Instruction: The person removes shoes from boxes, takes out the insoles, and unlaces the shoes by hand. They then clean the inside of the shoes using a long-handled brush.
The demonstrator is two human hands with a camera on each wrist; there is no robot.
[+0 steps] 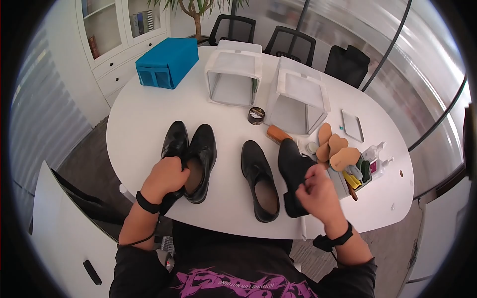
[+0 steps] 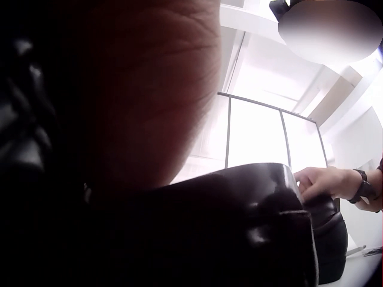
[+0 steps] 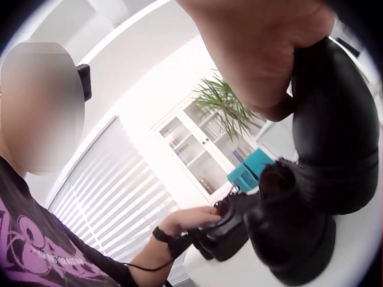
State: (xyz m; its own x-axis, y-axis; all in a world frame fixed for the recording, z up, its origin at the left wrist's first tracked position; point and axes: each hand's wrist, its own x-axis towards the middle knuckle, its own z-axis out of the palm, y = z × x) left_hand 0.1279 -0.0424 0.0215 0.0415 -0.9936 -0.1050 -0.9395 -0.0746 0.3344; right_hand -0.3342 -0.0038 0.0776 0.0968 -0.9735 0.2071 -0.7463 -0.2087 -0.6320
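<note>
Two pairs of black leather shoes are lined up along the near side of the white table. My left hand grips the outermost left shoe at its opening; its glossy leather fills the low part of the left wrist view. Against it stands its mate, a shiny black shoe with a tan insole. On the right, my right hand holds a duller black shoe by its collar, the shoe tipped with its heel toward me. Beside that one, another dull black shoe rests upright. Palms hide parts of both held shoes.
Near the right hand are a wooden brush, tan insoles, a caddy of tools and clear pump bottles. Farther back stand a round tin, two white-framed boxes and a blue fabric box.
</note>
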